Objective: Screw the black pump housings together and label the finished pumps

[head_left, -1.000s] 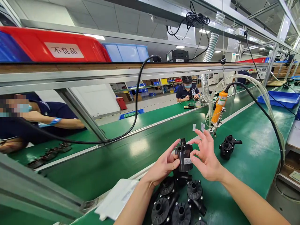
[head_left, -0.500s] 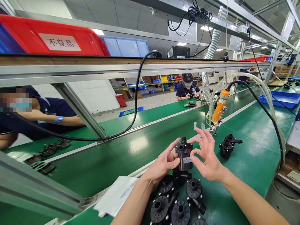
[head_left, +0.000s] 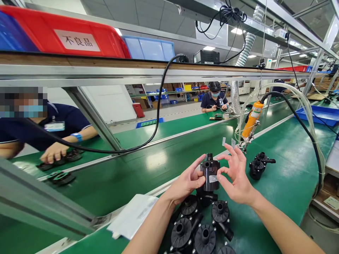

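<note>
one glossy black spouted cylinder [head_left: 209, 169] bears a small whitish label [head_left: 213, 179].

Both forearms [head_left: 155, 221] are extended forward. Left hand [head_left: 187, 181] is curled in a grip; right hand [head_left: 236, 178] is held thumb near index, other fingers fanned upward, pinch closure hard to confirm.

Near black pumps [head_left: 205, 240] running past bottom edge. Print on label [head_left: 213, 179] of held pump [head_left: 208, 169] appearing too small for reading. Left blue bin [head_left: 13, 33] running off left edge.
</note>
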`<state>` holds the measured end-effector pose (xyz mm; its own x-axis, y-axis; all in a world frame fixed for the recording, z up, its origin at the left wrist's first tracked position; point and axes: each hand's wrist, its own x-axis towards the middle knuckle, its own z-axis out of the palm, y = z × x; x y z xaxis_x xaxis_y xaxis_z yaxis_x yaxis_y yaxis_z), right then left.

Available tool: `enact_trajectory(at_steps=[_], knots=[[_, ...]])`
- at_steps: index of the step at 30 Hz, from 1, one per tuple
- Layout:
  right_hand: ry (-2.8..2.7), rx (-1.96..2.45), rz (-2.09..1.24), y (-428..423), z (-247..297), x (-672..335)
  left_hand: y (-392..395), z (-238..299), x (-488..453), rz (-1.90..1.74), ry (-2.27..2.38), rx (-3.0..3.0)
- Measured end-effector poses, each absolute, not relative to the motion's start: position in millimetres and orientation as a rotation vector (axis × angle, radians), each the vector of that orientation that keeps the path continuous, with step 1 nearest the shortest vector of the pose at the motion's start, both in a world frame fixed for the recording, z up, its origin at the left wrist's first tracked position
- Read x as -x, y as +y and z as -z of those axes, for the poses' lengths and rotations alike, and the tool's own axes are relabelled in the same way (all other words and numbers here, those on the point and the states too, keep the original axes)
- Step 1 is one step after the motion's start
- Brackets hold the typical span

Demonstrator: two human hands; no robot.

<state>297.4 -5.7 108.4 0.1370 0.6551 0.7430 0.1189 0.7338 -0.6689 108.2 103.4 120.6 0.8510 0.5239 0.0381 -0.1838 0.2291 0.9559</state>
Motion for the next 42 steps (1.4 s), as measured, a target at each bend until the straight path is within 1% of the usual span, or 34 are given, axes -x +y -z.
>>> enact_trajectory(at_steps=[7, 9, 12, 15, 19, 23, 26, 28, 31, 33, 38, 42], knots=[[-1.510, 0.683, -0.160, -4.5, -100.8, -292.3, 102.1, -121.2, -106.6, -0.518, 0.275, -1.257], [-1.436, 0.731, -0.187, -6.5, -103.1, -287.8, 101.8, -121.1, -107.1, -0.533, 0.273, -1.271], [-1.261, 0.824, -0.317, -10.0, -108.9, -282.9, 101.0, -121.5, -108.1, -0.539, 0.278, -1.305], [-1.191, 0.908, -0.300, -9.7, -111.0, -283.6, 100.1, -123.8, -107.6, -0.545, 0.283, -1.331], [-1.221, 1.042, -0.206, -4.3, -105.2, -284.9, 98.7, -129.0, -104.8, -0.546, 0.304, -1.405], [-1.311, 1.111, -0.330, 2.7, -96.9, -284.0, 96.4, -131.6, -103.4, -0.500, 0.291, -1.456], [-1.374, 1.036, -0.403, 13.9, -89.4, -297.0, 97.2, -130.2, -100.9, -0.492, 0.261, -1.420], [-1.403, 1.020, -0.313, 25.3, -82.4, -314.7, 100.6, -128.4, -97.0, -0.519, 0.263, -1.399], [-1.452, 1.268, 0.073, 44.5, -69.8, -346.6, 110.4, -126.8, -88.4, -0.604, 0.308, -1.413], [-1.487, 1.359, 0.210, 55.7, -61.5, -365.0, 119.1, -127.1, -81.2, -0.663, 0.354, -1.445], [-1.601, 1.532, 0.321, 72.4, -41.8, -387.0, 143.9, -119.3, -57.4, -0.699, 0.543, -1.637], [-1.660, 1.648, 0.358, 80.3, -27.4, -390.1, 161.1, -95.7, -36.2, -0.588, 0.513, -1.691]])
